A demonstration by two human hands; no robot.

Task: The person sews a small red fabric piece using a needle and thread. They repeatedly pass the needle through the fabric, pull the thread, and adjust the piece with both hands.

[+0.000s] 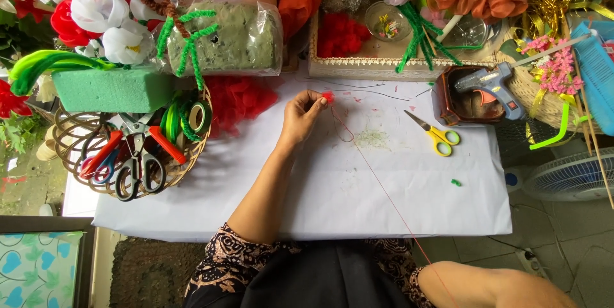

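Note:
My left hand point(302, 116) reaches out over the white paper sheet point(256, 180) that covers the table. Its fingertips are pinched on a small red fluffy piece point(328, 96). A thin red thread point(384, 189) loops down from that piece and runs diagonally toward the lower right, where my right forearm point(492, 289) lies at the frame's bottom edge. My right hand itself is out of the picture.
Yellow-handled scissors point(437, 135) lie right of the hand, near a blue glue gun point(492, 84) resting in a brown dish. A wire basket point(137, 154) of scissors and tape sits left, beside green foam blocks point(112, 89) and a red petal pile point(236, 100). Artificial flowers line the back.

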